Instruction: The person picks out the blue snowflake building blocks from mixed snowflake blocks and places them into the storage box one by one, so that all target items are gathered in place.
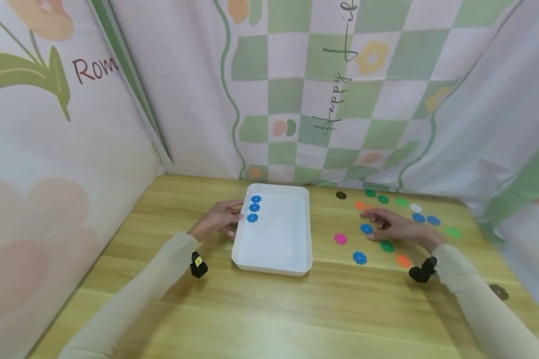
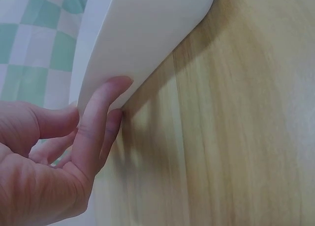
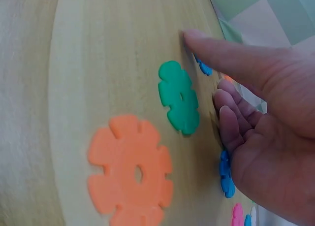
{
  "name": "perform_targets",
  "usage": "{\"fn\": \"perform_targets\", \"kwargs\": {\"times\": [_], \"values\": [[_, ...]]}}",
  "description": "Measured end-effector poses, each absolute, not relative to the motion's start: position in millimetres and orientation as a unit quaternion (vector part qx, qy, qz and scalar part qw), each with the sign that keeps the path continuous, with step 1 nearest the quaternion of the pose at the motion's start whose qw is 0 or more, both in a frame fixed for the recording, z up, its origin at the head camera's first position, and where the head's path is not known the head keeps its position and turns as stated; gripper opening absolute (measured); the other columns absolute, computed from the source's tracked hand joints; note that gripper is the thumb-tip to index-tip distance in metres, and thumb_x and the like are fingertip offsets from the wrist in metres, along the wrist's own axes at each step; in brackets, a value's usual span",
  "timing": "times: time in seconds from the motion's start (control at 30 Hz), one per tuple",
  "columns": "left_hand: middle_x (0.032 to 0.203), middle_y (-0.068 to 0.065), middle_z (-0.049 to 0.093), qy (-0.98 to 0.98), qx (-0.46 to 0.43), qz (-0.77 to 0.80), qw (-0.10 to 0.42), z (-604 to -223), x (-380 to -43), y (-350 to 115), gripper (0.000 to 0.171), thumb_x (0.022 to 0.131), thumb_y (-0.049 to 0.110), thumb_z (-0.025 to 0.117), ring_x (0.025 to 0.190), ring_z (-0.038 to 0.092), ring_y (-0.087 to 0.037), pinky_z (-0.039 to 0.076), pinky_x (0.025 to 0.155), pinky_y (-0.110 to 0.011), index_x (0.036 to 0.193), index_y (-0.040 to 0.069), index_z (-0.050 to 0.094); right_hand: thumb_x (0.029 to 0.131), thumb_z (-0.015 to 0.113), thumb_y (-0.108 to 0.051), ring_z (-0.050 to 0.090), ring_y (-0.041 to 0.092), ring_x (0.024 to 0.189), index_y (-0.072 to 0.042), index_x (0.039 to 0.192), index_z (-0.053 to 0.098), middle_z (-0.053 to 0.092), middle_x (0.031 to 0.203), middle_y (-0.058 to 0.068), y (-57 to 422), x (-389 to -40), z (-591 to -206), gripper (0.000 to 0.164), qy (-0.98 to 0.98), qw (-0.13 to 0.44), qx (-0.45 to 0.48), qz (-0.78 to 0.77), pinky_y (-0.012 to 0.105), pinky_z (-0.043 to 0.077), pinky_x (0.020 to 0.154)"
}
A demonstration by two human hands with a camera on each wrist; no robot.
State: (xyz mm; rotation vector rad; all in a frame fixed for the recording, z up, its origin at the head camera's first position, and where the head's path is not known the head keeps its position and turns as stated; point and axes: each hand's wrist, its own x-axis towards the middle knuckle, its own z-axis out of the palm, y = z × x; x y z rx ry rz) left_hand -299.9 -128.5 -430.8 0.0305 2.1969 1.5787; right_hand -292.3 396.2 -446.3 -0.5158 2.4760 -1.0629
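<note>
My left hand [image 1: 222,218] holds the left side of a shallow white tray [image 1: 274,267]. In the left wrist view its thumb lies at the tray's rim and its fingers press on the outer wall [image 2: 147,34]. Three blue flower-shaped discs [image 1: 254,207] lie in a column inside the tray, along its left side. My right hand [image 1: 397,229] hovers over scattered discs, thumb and fingers apart around a blue flower-shaped disc [image 1: 366,228] on the table. In the right wrist view that disc [image 3: 204,66] shows partly behind the thumb.
Close to the right hand lie a green disc [image 1: 387,246], an orange disc [image 1: 403,261], a pink disc [image 1: 340,239] and another blue disc [image 1: 360,258]. More coloured discs are spread behind it. A printed curtain [image 1: 283,94] borders the wooden table [image 1: 260,314] at the back.
</note>
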Motion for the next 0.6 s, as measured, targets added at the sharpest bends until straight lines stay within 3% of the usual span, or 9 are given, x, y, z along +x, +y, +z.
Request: {"fn": "perform_targets", "kwargs": {"times": [0.23,0.6], "values": [[0.155,-0.028,0.049,0.79,0.016,0.572,0.22,-430.4,-300.1,-131.0,0.059,0.107,0.009,0.058,0.125,0.064,-0.04,0.067,0.069,-0.032,0.163,0.011,0.037,0.102,0.069,-0.018,0.05,0.02,0.106,-0.003,0.149,0.048,0.05,0.129,0.018,395.3,-290.8,-448.6,0.054,0.88,0.177,-0.2,-0.393,0.023,0.051,0.087],[0.149,-0.029,0.055,0.783,0.03,0.58,0.223,-431.5,-298.8,-131.4,0.059,0.107,0.009,0.058,0.119,0.068,-0.038,0.068,0.07,-0.034,0.162,0.009,0.038,0.101,0.068,-0.007,0.053,0.013,0.095,0.001,0.126,0.06,0.059,0.114,0.014,393.4,-291.6,-455.0,0.028,0.881,0.134,-0.25,-0.379,0.023,0.051,0.08]]}}
